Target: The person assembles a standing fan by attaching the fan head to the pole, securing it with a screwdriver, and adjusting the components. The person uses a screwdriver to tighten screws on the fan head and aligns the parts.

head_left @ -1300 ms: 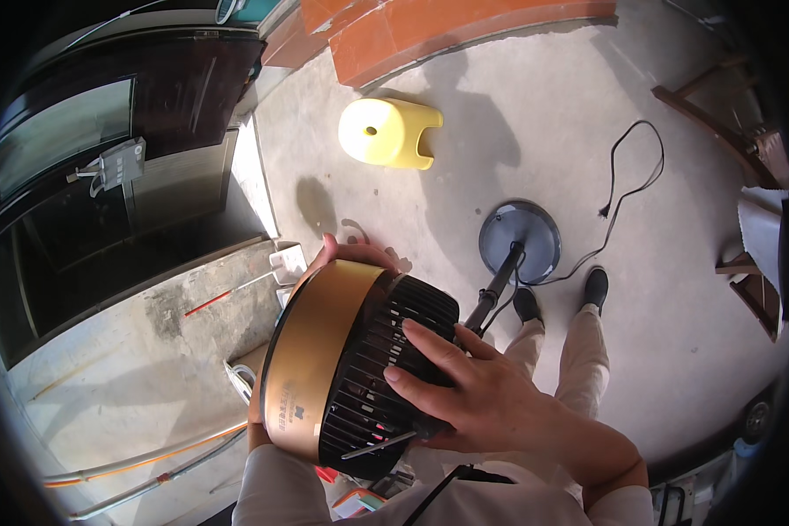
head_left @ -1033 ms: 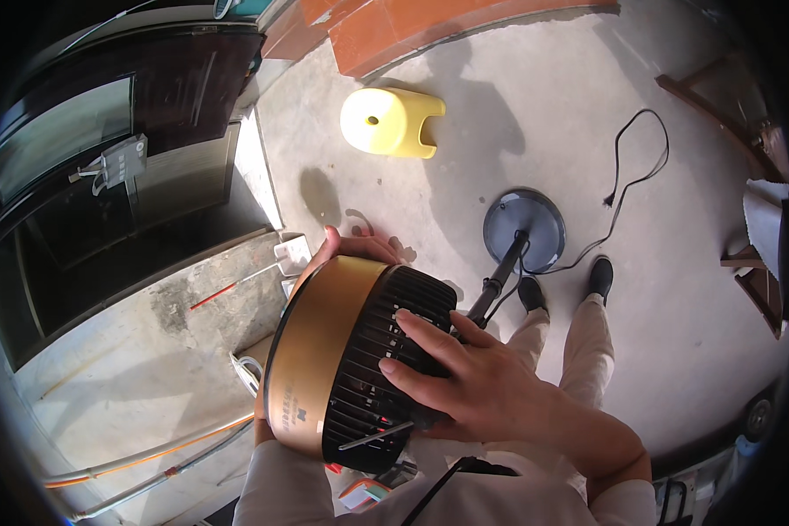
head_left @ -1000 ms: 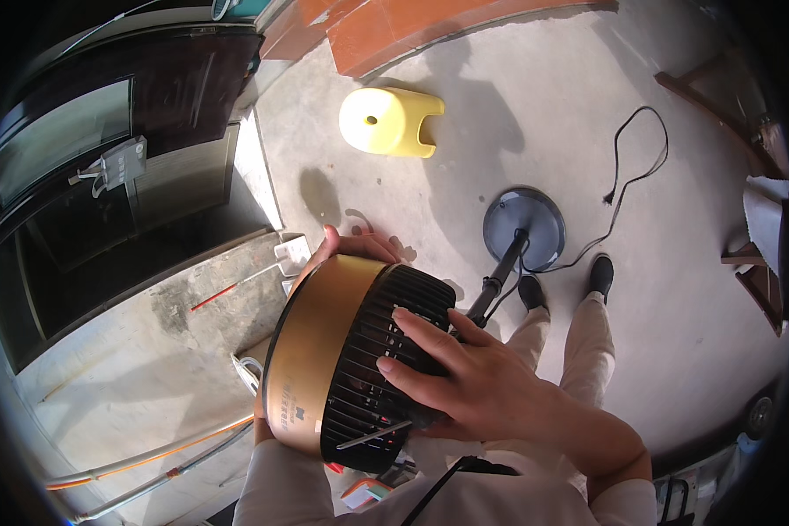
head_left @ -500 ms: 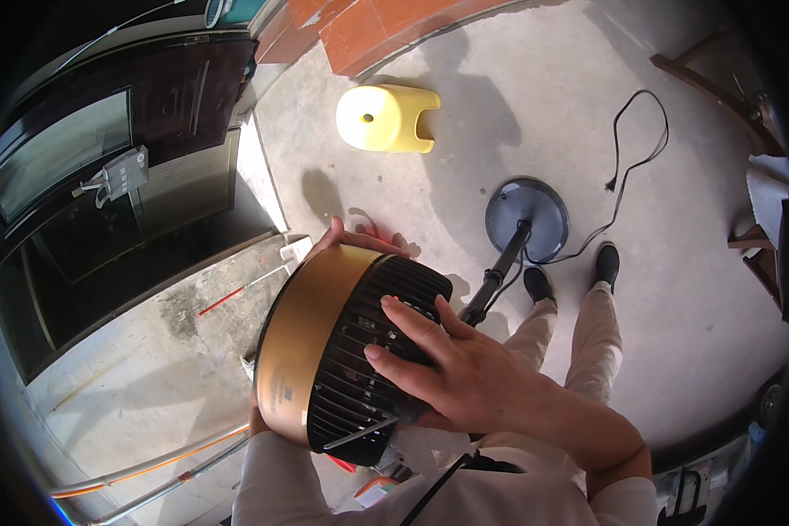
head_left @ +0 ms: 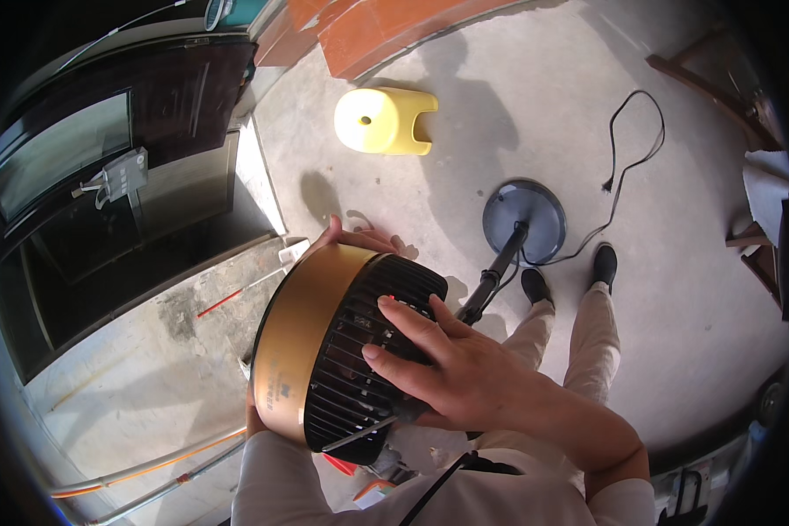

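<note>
Fan head (head_left: 309, 337) is sitting near, left of the black pole (head_left: 498, 267). Left hand (head_left: 352, 238) is curling round its far rim, holding; right hand (head_left: 469, 373) is spreading parted fingers on the black grille (head_left: 345, 386), thumb hidden, closure uncertain. Even two-sided pressure is probably limiting wobble.

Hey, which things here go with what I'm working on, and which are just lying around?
Likely with the work:
- fan head, left hand at its rim, right hand on its grille
- black pole and round base
- power cord

Apparently just around:
- yellow stool
- red stick
</note>
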Demonstrator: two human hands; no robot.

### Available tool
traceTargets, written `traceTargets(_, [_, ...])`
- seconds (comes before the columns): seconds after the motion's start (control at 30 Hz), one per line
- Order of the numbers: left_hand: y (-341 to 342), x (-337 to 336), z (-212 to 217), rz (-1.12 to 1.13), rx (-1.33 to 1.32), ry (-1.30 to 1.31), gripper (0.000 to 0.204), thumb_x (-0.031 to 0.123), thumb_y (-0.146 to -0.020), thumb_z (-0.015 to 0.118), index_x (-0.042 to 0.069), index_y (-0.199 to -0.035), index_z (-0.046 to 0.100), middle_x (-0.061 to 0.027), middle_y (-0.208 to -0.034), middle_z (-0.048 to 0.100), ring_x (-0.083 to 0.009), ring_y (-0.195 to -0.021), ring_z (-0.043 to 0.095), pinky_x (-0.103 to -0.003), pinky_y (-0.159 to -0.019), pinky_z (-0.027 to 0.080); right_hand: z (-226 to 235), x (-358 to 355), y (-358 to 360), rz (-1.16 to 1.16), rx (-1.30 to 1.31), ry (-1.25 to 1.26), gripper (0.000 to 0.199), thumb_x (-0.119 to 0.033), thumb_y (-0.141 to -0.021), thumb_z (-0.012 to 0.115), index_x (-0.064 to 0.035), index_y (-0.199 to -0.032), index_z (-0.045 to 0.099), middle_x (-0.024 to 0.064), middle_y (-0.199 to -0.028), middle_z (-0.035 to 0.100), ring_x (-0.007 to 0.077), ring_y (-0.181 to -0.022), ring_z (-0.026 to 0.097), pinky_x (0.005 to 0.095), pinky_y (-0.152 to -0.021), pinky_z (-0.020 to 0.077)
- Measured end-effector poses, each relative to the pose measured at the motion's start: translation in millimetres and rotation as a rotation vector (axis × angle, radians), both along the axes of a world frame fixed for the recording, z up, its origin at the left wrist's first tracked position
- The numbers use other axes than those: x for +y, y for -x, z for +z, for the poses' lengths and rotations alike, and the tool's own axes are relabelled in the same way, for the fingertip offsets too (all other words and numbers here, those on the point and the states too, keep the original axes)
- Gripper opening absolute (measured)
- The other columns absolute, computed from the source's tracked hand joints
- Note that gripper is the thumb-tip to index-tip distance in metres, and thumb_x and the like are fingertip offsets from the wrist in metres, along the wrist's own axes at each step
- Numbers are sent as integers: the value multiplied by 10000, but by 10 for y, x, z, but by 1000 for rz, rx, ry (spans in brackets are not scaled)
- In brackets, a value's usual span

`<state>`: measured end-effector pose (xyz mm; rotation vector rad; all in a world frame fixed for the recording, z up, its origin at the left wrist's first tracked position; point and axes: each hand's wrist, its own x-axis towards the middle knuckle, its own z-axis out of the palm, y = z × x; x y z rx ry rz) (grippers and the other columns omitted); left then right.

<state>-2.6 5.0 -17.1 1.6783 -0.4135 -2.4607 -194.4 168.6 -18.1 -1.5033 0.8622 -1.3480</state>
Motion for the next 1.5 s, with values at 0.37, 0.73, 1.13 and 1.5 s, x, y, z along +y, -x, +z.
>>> traceTargets(0.37, [295, 18, 165, -328, -98, 241, 606, 472, -911, 434, -106, -880, 618, -110, -859, 589, -178, -1081, 462, -324, -1012, 351, 5, -10, -44, -43, 10, 49, 662, -294, -711, 700, -25, -1250, 428, 338, -1285, 301, 376, -983, 552, 549, -948, 344])
traceTargets(0.73, [315, 30, 131, 118, -177, -178, 594, 450, -899, 451, -122, -911, 611, -122, -928, 599, -149, -1109, 449, -341, -953, 401, -49, -29, -99, -101, 95, 79, 578, -212, -751, 654, -13, -1244, 427, 340, -1280, 303, 342, -772, 620, 558, -962, 334])
traceTargets(1.13, [25, -174, -199, -191, 26, -194, 654, 563, -889, 361, -37, -1065, 551, -211, -1029, 611, -284, -937, 625, -411, -838, 510, -54, -21, -52, -89, 46, -33, 728, -389, -685, 705, -109, -1293, 417, 276, -1335, 296, 424, -989, 539, 522, -962, 364])
traceTargets(1.5, [42, -354, -62, -481, 117, -38, 482, 455, -913, 435, 18, -1083, 550, -106, -1019, 601, -181, -913, 580, -301, -827, 470, 69, -458, 132, -272, -34, 20, 487, 33, -684, 643, -57, -1158, 572, 123, -1104, 568, 269, -952, 583, 334, -775, 504])
